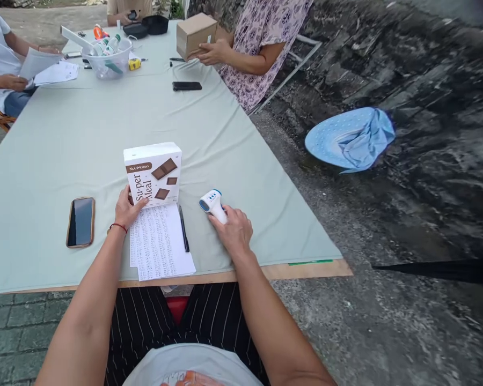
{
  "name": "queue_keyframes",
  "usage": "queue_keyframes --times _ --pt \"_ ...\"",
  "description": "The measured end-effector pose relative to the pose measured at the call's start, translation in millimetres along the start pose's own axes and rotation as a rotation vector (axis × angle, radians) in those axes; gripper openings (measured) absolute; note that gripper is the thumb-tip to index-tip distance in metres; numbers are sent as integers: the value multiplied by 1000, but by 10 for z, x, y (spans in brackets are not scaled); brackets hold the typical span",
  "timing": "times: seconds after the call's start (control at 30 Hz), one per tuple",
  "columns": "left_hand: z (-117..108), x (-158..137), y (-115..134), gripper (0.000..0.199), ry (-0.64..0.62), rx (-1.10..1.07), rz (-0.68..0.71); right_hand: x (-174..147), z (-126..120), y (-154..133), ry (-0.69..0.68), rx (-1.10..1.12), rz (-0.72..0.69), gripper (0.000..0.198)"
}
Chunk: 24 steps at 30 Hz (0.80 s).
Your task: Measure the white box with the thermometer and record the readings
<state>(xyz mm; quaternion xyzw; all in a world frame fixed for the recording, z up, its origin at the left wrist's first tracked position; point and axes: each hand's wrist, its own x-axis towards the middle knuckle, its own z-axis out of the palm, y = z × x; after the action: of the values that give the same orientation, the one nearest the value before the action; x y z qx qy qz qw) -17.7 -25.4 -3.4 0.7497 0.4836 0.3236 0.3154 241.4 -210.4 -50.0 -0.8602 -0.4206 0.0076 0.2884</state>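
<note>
A white box [167, 185] printed with "Su-per Meal" and brown bars stands upright on the cloth-covered table. My left hand [129, 208] grips its lower left corner, thumb across the front. Below the box lie sheets of paper [161, 246] covered in rows of writing, with a black pen [184, 229] along their right edge. To the right, my right hand [234, 229] is wrapped around the handle of a white and blue infrared thermometer [213, 202], whose head points up and left. A smartphone [80, 222] lies face up left of my left hand.
The green-grey tablecloth [100, 118] runs away from me. Farther back are a clear plastic basket [108, 63] with bottles, a yellow tape measure [134, 64] and a dark phone [187, 86]. One person holds a cardboard box [195, 36], another papers [56, 72]. A blue hat [350, 139] is at right.
</note>
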Motion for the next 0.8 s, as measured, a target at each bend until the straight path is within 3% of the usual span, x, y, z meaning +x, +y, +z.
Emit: queue_keyframes --times 0.17,0.3,0.5,0.57,0.73,0.8 --pt "31 22 -68 75 1 -10 16 -100 -22 -236 87 71 -176 33" --pt "49 35 -114 72 -21 -40 35 -137 109 -566 -134 150 -287 30" --pt "57 15 -86 70 -35 -34 35 -31 242 -766 -245 99 -206 40" --pt "62 2 -73 71 -27 -35 24 -4 245 -710 -238 253 -146 41" --pt "81 -21 -78 72 -8 -54 15 2 276 -534 -163 924 95 39" --pt "82 -24 -83 70 0 -59 18 -26 294 -548 -162 1105 119 39"
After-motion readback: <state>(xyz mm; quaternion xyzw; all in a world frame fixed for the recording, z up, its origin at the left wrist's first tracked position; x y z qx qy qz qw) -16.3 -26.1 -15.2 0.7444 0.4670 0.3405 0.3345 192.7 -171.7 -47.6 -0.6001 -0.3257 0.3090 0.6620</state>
